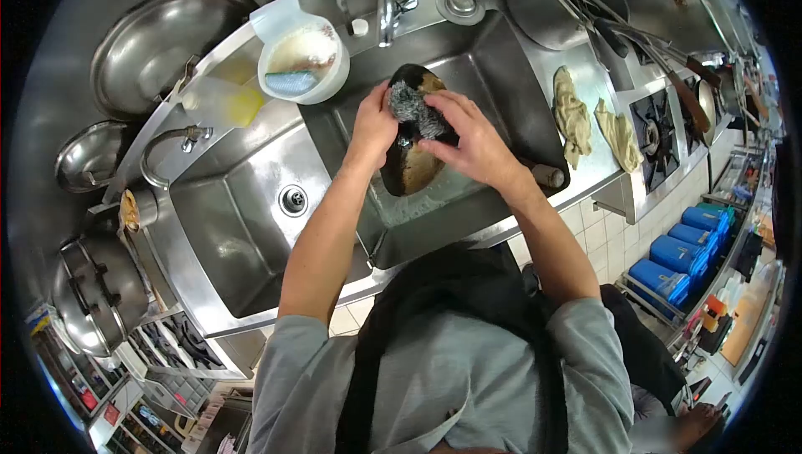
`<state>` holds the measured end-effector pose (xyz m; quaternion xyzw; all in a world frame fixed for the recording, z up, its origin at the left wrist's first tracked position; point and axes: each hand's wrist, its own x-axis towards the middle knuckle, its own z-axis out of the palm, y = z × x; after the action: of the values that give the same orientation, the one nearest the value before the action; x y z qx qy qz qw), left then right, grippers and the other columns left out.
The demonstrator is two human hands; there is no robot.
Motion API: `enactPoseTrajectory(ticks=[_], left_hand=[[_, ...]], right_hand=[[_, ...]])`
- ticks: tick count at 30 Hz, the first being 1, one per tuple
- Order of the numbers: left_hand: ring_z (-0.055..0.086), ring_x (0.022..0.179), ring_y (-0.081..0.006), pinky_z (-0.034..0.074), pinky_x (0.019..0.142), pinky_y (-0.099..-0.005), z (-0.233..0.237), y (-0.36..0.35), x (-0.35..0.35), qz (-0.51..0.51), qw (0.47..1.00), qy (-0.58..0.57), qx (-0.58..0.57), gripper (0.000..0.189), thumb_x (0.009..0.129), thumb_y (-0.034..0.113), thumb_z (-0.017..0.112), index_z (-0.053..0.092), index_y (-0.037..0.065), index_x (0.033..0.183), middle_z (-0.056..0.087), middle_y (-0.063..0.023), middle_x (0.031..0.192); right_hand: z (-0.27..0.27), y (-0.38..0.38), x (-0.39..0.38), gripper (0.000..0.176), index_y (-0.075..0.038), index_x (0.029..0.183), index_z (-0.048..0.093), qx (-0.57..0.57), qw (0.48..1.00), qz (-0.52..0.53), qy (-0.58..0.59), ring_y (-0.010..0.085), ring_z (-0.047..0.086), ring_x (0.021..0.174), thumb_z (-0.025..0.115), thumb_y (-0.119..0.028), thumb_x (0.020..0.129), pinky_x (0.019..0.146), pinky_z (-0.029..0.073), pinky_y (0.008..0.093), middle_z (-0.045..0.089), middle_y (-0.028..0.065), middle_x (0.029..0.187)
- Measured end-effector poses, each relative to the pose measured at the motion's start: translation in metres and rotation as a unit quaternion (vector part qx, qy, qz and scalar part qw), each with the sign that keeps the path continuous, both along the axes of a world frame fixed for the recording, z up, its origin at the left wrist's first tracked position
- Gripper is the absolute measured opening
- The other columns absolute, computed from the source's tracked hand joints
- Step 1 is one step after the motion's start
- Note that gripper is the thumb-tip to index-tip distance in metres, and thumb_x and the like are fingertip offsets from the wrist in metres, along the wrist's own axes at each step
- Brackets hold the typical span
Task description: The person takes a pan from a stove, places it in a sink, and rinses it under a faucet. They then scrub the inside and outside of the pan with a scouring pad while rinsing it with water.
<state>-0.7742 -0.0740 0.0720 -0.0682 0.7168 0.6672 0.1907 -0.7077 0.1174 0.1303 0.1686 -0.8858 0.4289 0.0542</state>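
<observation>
Over the right sink basin, a dark, blackened pan with brownish patches is held tilted. My left hand is closed at the pan's left edge, its fingertips partly hidden. A grey, wiry steel wool scrubber lies against the pan between my hands. My right hand has its fingers bent onto the scrubber, with the thumb close to the pan's surface. Wet, whitish suds show on the basin floor below the pan.
Beside the faucet stands a white tub with cloudy water and a blue sponge. A yellow-liquid bottle is left of it. Gloves, a large pot and stove burners are right. Another person's hand shows lower right.
</observation>
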Motion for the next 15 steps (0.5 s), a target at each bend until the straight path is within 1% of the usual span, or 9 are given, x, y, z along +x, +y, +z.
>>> enactPoseTrajectory(ticks=[1, 3, 5, 6, 8, 9, 11, 12, 15], left_hand=[[0.063, 0.116, -0.0213, 0.049, 0.101, -0.0337, 0.003, 0.005, -0.004, 0.018, 0.993, -0.059, 0.104, 0.042, 0.101, 0.008, 0.057, 0.055, 0.000, 0.142, 0.067, -0.0136, 0.128], [0.063, 0.112, -0.0185, 0.050, 0.097, -0.0334, 0.004, 0.016, -0.006, 0.013, 0.991, -0.059, 0.116, 0.037, 0.100, 0.008, 0.058, 0.058, 0.000, 0.136, 0.068, -0.0107, 0.123], [0.064, 0.108, -0.0210, 0.048, 0.097, -0.0340, 0.000, 0.020, -0.009, -0.008, 0.999, 0.044, 0.018, 0.035, 0.107, 0.019, 0.053, 0.056, 0.000, 0.137, 0.067, -0.0141, 0.123], [0.064, 0.109, -0.0221, 0.047, 0.098, -0.0350, 0.004, 0.024, -0.012, -0.007, 0.999, 0.052, -0.011, 0.033, 0.107, 0.019, 0.053, 0.059, 0.000, 0.134, 0.068, -0.0160, 0.121], [0.064, 0.109, -0.0223, 0.047, 0.098, -0.0353, 0.015, 0.032, -0.009, 0.008, 0.997, 0.064, -0.049, 0.033, 0.107, 0.020, 0.053, 0.060, -0.001, 0.132, 0.069, -0.0167, 0.120], [0.064, 0.109, -0.0225, 0.047, 0.098, -0.0356, 0.015, 0.034, -0.009, 0.022, 0.993, 0.075, -0.086, 0.034, 0.107, 0.021, 0.053, 0.061, -0.002, 0.131, 0.069, -0.0173, 0.118], [0.065, 0.107, -0.0242, 0.048, 0.096, -0.0361, -0.010, 0.017, -0.028, 0.021, 0.991, 0.077, -0.111, 0.035, 0.108, 0.023, 0.053, 0.061, -0.003, 0.131, 0.071, -0.0181, 0.116], [0.066, 0.107, -0.0262, 0.049, 0.096, -0.0363, 0.009, 0.017, -0.032, 0.033, 0.999, 0.008, -0.011, 0.040, 0.108, 0.026, 0.053, 0.058, -0.004, 0.135, 0.070, -0.0192, 0.118], [0.066, 0.109, -0.0264, 0.049, 0.098, -0.0357, -0.003, 0.016, -0.024, 0.002, 0.993, 0.078, -0.091, 0.043, 0.107, 0.027, 0.054, 0.057, -0.004, 0.137, 0.070, -0.0198, 0.120]], right_hand=[[-0.004, 0.003, 0.002, 0.061, -0.002, 0.136, 0.057, -0.023, 1.000, -0.001, -0.018, 0.0382, 0.054, 0.128, 0.083, -0.018, 0.083, 0.110, 0.045, 0.0422, 0.056, 0.0202, 0.138], [-0.015, 0.012, -0.002, 0.065, -0.003, 0.139, 0.055, -0.031, 0.999, 0.004, -0.016, 0.0380, 0.053, 0.130, 0.083, -0.022, 0.084, 0.110, 0.044, 0.0428, 0.054, 0.0206, 0.140], [-0.028, 0.011, -0.008, 0.056, -0.002, 0.132, 0.059, -0.047, 0.998, -0.040, 0.015, 0.0367, 0.055, 0.126, 0.082, -0.021, 0.085, 0.107, 0.045, 0.0430, 0.056, 0.0191, 0.137], [-0.038, 0.011, -0.017, 0.056, -0.002, 0.132, 0.059, -0.051, 0.998, -0.039, 0.015, 0.0367, 0.055, 0.126, 0.082, -0.021, 0.085, 0.107, 0.045, 0.0430, 0.056, 0.0191, 0.137], [-0.059, 0.010, -0.037, 0.042, -0.004, 0.118, 0.062, -0.155, 0.985, -0.061, 0.037, 0.0394, 0.056, 0.121, 0.078, -0.017, 0.081, 0.103, 0.046, 0.0462, 0.061, 0.0188, 0.124], [-0.062, 0.008, -0.041, 0.042, -0.004, 0.118, 0.062, -0.159, 0.985, -0.060, 0.034, 0.0394, 0.056, 0.121, 0.078, -0.017, 0.081, 0.103, 0.046, 0.0462, 0.061, 0.0188, 0.124], [-0.064, -0.002, -0.038, 0.033, -0.006, 0.107, 0.060, -0.139, 0.987, -0.049, 0.064, 0.0395, 0.057, 0.114, 0.075, -0.012, 0.078, 0.098, 0.047, 0.0468, 0.063, 0.0171, 0.115], [-0.063, -0.010, -0.028, 0.031, -0.007, 0.105, 0.061, -0.129, 0.987, -0.044, 0.082, 0.0395, 0.059, 0.106, 0.073, -0.013, 0.077, 0.095, 0.048, 0.0470, 0.062, 0.0162, 0.111], [-0.070, -0.008, -0.013, 0.028, -0.006, 0.105, 0.061, -0.107, 0.993, -0.006, 0.047, 0.0393, 0.061, 0.102, 0.071, -0.013, 0.079, 0.094, 0.049, 0.0467, 0.064, 0.0149, 0.107]])
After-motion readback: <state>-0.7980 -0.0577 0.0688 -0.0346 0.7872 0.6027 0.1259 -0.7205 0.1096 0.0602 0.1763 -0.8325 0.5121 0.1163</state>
